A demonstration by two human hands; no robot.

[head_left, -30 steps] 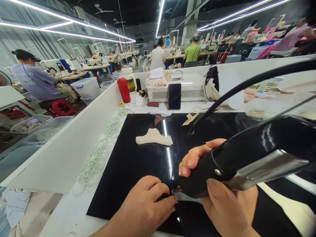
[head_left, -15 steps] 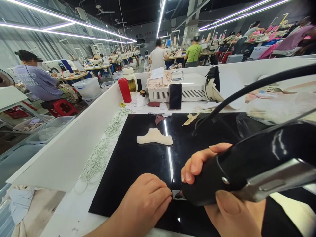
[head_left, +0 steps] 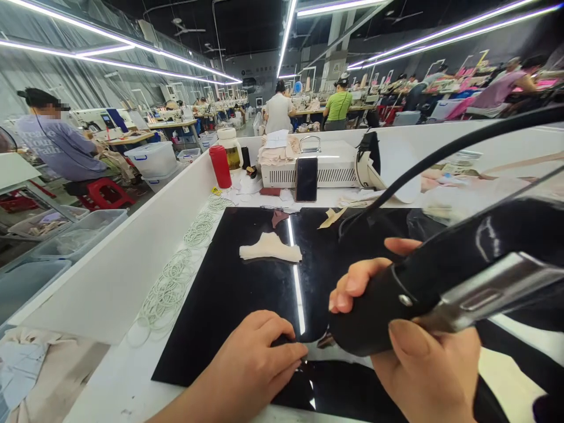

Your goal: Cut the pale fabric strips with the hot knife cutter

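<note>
My right hand (head_left: pixel 429 364) is wrapped round a black corded hand tool (head_left: pixel 476 264) with a metal lever along its side. The tool's small dark tip (head_left: pixel 326 339) points left, close to the fingertips of my left hand. My left hand (head_left: pixel 267 358) is low over the glossy black sheet (head_left: pixel 229 299), fingers curled together; what they pinch, if anything, is hidden. A stack of cream cut fabric pieces (head_left: pixel 271 248) lies farther back on the sheet. A larger cream piece (head_left: pixel 506 376) shows at the lower right, beyond my right hand.
Coils of pale green cord (head_left: pixel 167 288) lie along the left partition (head_left: pixel 110 270). At the back stand a red cup (head_left: pixel 220 167), a jug (head_left: pixel 230 147), a phone (head_left: pixel 306 179) and a white vented box (head_left: pixel 330 170). The tool's cable (head_left: pixel 440 155) arches across the right.
My view has shifted slightly. The tool and my right hand have risen a little, and its tip is farther from my left fingertips. My left index finger looks more lifted.
</note>
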